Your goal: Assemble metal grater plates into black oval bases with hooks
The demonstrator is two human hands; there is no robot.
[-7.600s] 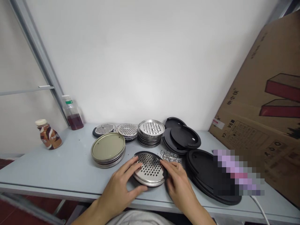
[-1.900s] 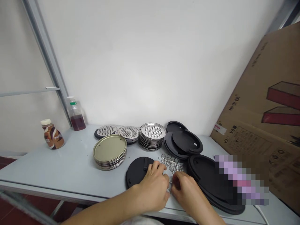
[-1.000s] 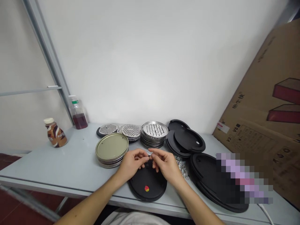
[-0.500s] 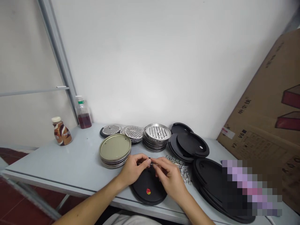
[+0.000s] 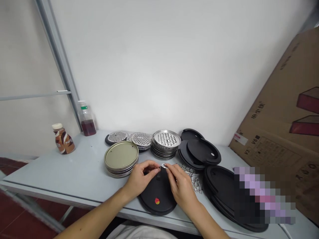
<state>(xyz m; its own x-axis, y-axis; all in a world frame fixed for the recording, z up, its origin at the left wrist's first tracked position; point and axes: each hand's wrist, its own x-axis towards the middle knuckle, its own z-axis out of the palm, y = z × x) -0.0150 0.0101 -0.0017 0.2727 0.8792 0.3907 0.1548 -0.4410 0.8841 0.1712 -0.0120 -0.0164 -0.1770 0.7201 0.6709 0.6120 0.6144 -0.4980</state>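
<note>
While both hands hover over the far edge of the black disc [image 5: 159,191], the work there looks only partly done. In the right hand [image 5: 180,181], thumb and fingers are clamped on a thin wire loop [image 5: 163,165], which sticks out toward the left hand [image 5: 144,176]. That hand's grip is drawn together as well, apparently on a small metal piece [image 5: 159,168], though it is too small to make out well. A narrow gap shows between the two bits of metal, and the loop does not look fastened to the disc yet.

Much seems left: a pile of loose wire pieces [image 5: 196,184] lies just right of the hands, and a stack of broad black discs [image 5: 224,192] lies beyond it. At the back left, a perforated plate [image 5: 118,136] appears already seated in a dark rim, so that one may be further along.

The disc in front of the person lies flat on the desk [image 5: 82,172], near its front edge. It is matte and round, with a red-and-yellow sticker [image 5: 157,201] toward the near side and a small dark raised part toward the far side.
</note>
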